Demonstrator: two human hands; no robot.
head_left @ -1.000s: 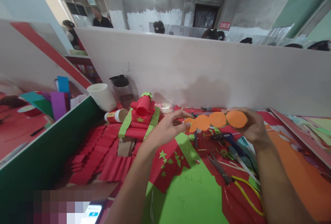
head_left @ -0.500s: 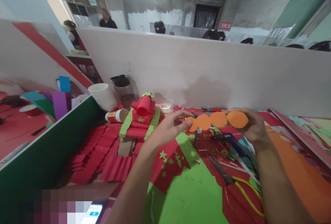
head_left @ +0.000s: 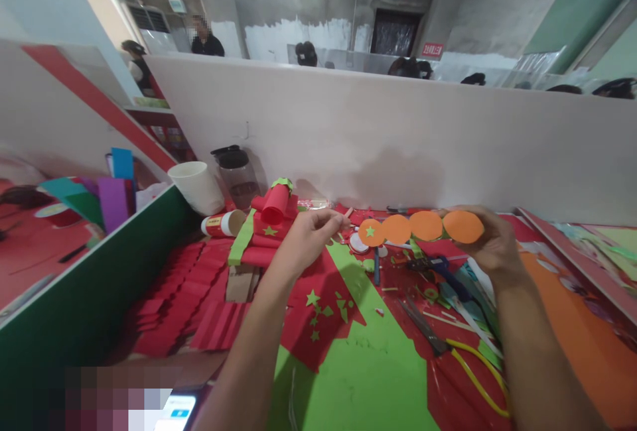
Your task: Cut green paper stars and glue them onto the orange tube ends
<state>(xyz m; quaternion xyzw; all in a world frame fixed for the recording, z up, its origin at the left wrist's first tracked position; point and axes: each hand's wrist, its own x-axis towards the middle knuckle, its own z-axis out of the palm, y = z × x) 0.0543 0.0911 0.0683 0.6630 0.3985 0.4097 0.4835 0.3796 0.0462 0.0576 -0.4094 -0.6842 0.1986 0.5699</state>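
Note:
A row of joined orange paper circles [head_left: 397, 229] stretches across the middle, with a small green star on its leftmost circle. My right hand [head_left: 490, 239] grips the row from behind its right end, fingers mostly hidden. Just left of the row's other end, apart from it, my left hand [head_left: 318, 235] has thumb and fingertips pinched; whether anything tiny is between them is hidden. Below lie a red paper piece [head_left: 303, 335] and a large green sheet [head_left: 368, 378]. Several green paper stars [head_left: 312, 298] and scraps rest on the red piece.
Yellow-handled scissors [head_left: 438, 346] lie near my right forearm, with a blue glue gun [head_left: 450, 278] beyond. A red-and-green paper model [head_left: 271, 222], folded red paper [head_left: 174, 295], a white cup [head_left: 196, 189] and a dark-lidded jug [head_left: 236, 172] stand left. A white partition [head_left: 398, 132] borders the back.
My left hand has let go of the row's left end and moved left, uncovering the circle with the star. My right hand still holds the other end, shifted slightly right.

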